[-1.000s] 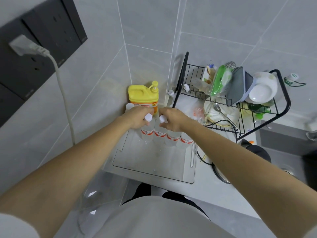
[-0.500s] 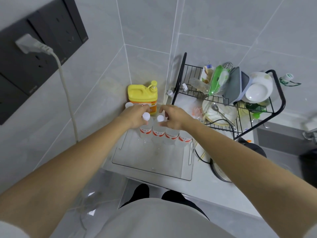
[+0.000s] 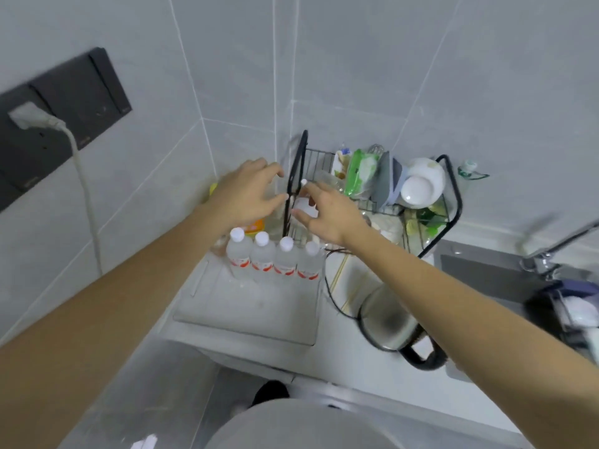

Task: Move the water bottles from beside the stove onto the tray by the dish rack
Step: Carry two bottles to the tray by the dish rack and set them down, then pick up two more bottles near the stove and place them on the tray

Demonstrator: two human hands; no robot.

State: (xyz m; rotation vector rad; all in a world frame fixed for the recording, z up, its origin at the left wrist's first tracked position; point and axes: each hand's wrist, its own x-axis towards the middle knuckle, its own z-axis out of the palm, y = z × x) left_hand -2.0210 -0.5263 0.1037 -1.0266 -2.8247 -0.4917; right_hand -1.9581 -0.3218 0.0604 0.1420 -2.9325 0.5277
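Several clear water bottles (image 3: pixel 274 259) with white caps and red labels stand upright in a row at the far edge of the clear plastic tray (image 3: pixel 246 314). My left hand (image 3: pixel 246 194) hovers above and behind the row with its fingers spread and holds nothing. My right hand (image 3: pixel 327 210) hovers beside it, fingers loosely spread, empty, in front of the black wire dish rack (image 3: pixel 431 202). Neither hand touches a bottle.
A yellow detergent jug (image 3: pixel 254 225) stands in the corner, mostly hidden by my left hand. The rack holds bowls, a green packet and utensils. A steel kettle (image 3: pixel 389 322) with a black cord sits right of the tray. The sink and tap (image 3: pixel 547 257) lie at the far right.
Both hands have let go of the bottle caps and lifted up and away from the row. The view has risen and tilted, so the bottles now show in full.
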